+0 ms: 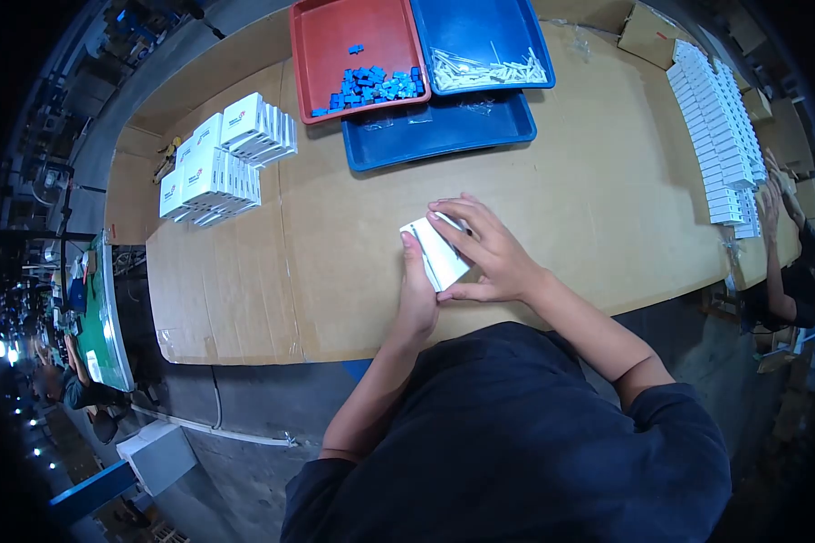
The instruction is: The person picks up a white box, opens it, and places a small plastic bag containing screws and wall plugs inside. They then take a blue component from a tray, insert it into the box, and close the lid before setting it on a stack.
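A small white box (444, 252) is held between my two hands above the cardboard-covered table, near its front edge. My left hand (417, 290) grips the box's left side, with the thumb along its edge. On the right side, my right hand (493, 253) has its fingers bent over the top of the box and its thumb at the lower corner. Part of the box is hidden beneath the fingers.
Stacked white boxes (217, 167) stand at the left; long rows of white boxes (711, 136) are at the right. Behind are a red tray (326, 45) with blue pieces, a blue tray (480, 27) with pale pieces and another blue tray (444, 136). A co-worker's arms (774, 244) reach in at far right.
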A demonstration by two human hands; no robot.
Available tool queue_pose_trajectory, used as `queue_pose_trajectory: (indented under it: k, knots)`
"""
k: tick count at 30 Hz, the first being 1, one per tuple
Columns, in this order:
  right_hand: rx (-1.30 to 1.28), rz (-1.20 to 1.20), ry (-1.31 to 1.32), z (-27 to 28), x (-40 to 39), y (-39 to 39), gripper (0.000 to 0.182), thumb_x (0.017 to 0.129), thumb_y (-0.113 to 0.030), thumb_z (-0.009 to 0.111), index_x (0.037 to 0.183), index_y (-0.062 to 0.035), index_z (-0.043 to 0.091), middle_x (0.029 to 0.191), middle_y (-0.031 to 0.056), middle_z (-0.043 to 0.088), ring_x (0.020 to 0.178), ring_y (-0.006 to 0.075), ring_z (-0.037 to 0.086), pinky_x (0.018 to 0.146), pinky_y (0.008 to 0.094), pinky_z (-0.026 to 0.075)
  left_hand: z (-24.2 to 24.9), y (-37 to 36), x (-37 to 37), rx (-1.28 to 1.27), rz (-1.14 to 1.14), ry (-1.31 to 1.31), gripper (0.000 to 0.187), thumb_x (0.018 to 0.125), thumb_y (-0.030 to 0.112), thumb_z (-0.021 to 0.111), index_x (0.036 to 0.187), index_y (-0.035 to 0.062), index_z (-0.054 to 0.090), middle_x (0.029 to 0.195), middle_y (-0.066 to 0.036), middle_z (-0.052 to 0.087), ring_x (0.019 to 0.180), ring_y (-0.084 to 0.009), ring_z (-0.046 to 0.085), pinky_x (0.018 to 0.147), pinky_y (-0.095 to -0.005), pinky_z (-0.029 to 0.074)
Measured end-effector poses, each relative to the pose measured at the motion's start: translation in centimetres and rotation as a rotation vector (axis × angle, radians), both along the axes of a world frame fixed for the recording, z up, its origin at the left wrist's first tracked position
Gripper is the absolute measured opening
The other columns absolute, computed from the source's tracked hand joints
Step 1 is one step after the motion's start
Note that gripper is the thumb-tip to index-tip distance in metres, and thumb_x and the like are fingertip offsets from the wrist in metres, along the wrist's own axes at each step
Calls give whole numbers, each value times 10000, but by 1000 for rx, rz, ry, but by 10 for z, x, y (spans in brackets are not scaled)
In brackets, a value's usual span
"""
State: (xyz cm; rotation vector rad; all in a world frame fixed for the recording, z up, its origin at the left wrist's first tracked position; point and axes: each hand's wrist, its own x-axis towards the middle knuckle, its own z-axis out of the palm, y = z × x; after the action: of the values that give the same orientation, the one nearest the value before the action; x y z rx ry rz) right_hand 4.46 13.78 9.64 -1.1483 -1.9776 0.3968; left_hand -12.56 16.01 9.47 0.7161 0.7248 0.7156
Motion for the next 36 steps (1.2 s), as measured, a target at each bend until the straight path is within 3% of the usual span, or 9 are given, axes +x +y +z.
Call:
queue_pose_trajectory:
  k: [7,13,25,27,31,32,34,35,36]
  knots:
    - [106,52,51,-2,-5,6,972,792,-625,793,1504,-24,515,1543,243,488,1411,431,505,1164,648,350,16,-3,4,-90,-30,-109,715,1109,621,181,1539,84,376,1418,-142,562,1305,-270,597,1060,-404,536]
    - [127,8,-83,8,-11,3,935,843,-644,744,1503,-22,518,1524,270,501,1384,441,532,1153,635,368,23,-8,4,-115,12,-114,708,1111,616,164,1527,90,391,1415,-138,563,1291,-259,606,1039,-397,544]
    - [337,11,118,1,-15,12,862,816,-606,758,1316,82,612,1357,302,605,1238,479,628,1029,558,518,25,-5,4,-73,-4,-87,697,1115,607,171,1516,85,400,1366,-125,583,1259,-238,619,1034,-367,541]
    - [322,14,104,-5,-14,11,900,924,-642,649,1390,121,558,1398,365,562,1260,503,609,1063,554,489,28,-4,6,-83,-3,-54,717,1107,624,172,1522,82,394,1362,-121,584,1269,-235,612,1047,-374,530]
    - [172,-36,145,-7,-17,10,924,985,-693,524,1443,110,528,1424,345,560,1285,468,605,1090,493,478,19,2,1,-123,-27,-48,809,1077,683,184,1580,64,319,1417,-117,540,1353,-224,539,1127,-387,452]
    - [38,-92,379,-4,-22,8,874,1024,-659,480,1461,97,522,1450,301,562,1313,420,592,1108,441,463,15,-3,9,-124,-26,-50,809,1077,683,184,1580,64,319,1417,-117,540,1353,-224,539,1127,-387,452]
    - [-99,-140,612,1,-30,8,826,1063,-625,436,1478,84,517,1476,257,564,1341,373,579,1126,388,447,3,-17,32,549,147,355,867,1064,697,261,1622,35,219,1536,-125,447,1433,-224,450,1176,-379,376]
    - [-262,-125,788,2,-33,9,814,1089,-612,351,1496,78,498,1520,232,529,1371,336,547,1143,369,417,-13,10,11,869,64,241,866,1097,521,469,1661,3,64,1534,-182,392,1413,-301,441,1179,-406,351]
    - [-429,-112,963,4,-34,8,808,1115,-598,266,1514,71,480,1564,207,494,1402,299,515,1161,349,388,-16,9,12,868,61,242,866,1097,521,469,1661,3,64,1534,-182,392,1413,-301,441,1179,-406,351]
